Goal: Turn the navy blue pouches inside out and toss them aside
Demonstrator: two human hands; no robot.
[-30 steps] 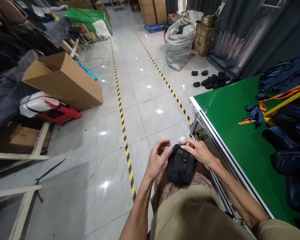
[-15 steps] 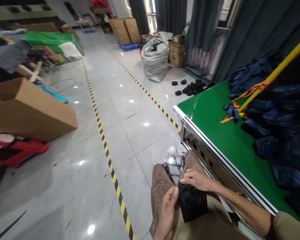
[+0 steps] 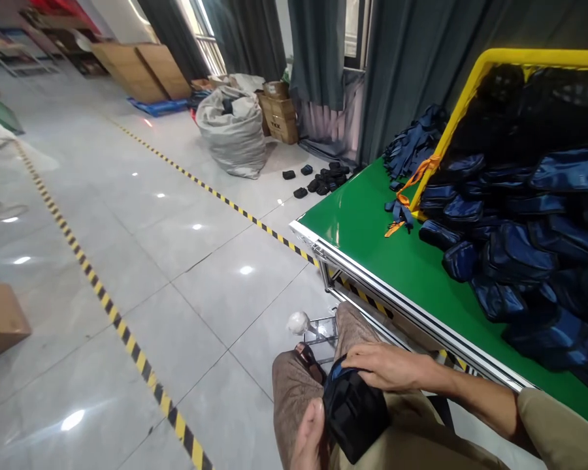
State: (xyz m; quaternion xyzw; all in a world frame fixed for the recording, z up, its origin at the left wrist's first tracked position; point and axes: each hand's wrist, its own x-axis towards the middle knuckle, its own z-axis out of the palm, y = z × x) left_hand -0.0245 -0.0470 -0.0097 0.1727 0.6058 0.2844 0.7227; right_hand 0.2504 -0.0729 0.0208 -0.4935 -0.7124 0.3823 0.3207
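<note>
A small black pouch (image 3: 355, 414) rests on my lap, tilted, with a bit of blue showing at its upper edge. My left hand (image 3: 311, 431) is closed on the pouch's left side, thumb uppermost; its other fingers are mostly hidden. At the upper edge, by the blue part, my right hand (image 3: 385, 365) grips with bent fingers, and its fingertips are partly out of sight.
To my right stands a green-topped table (image 3: 343, 215) with a pile of blue pouches (image 3: 519, 254) and a yellow frame (image 3: 451, 130). A white sack (image 3: 232, 137), cartons (image 3: 279, 117) and small black pouches (image 3: 328, 177) are on the floor ahead. Striped tape (image 3: 137, 356) crosses the floor.
My view has swung to the right. The pouch has turned in my hands, and blue now shows at its upper edge. My right hand has spread further over that edge.
</note>
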